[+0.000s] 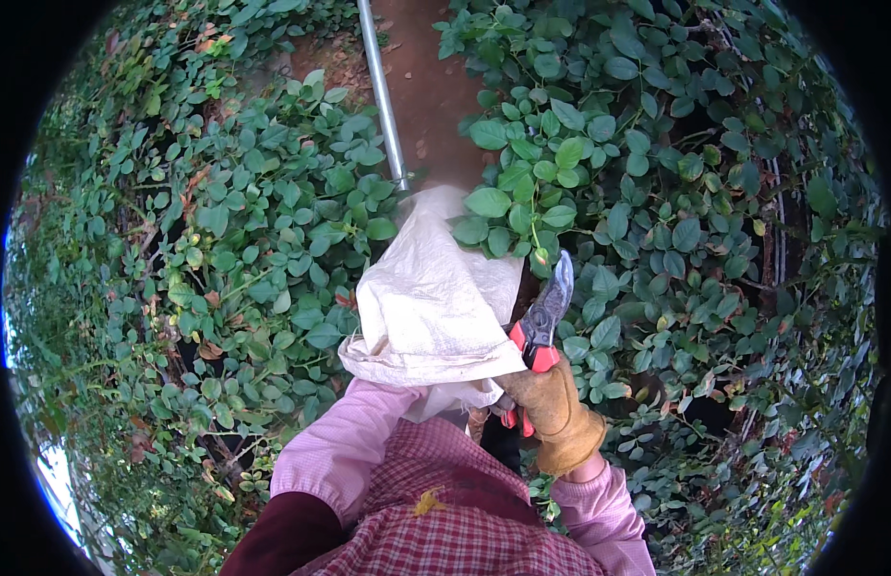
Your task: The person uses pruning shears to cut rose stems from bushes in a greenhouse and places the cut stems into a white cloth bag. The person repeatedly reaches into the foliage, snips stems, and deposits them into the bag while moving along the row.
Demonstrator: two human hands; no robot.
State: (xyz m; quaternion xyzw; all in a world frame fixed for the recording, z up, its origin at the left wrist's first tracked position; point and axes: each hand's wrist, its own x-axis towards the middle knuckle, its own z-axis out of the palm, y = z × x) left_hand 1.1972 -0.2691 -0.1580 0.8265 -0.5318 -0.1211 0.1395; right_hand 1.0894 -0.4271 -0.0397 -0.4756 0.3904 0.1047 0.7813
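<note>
A white woven plastic sack point(438, 295) hangs before me, its folded rim towards my body. My left hand is out of sight; its pink sleeve point(352, 439) runs under or into the sack's mouth. In a tan leather glove, my right hand point(557, 410) grips red-handled pruning shears point(543, 320) at the sack's right corner. The blades point up and away and look closed. The glove also touches the sack's rim, though whether the fingers pinch it is hidden.
Dense rose bushes point(273, 216) crowd the left side, and more rose foliage point(647, 216) rises on the right. One leafy shoot with a bud point(540, 257) leans over the sack. A metal pipe point(383, 93) runs along the brown dirt path point(438, 93) ahead.
</note>
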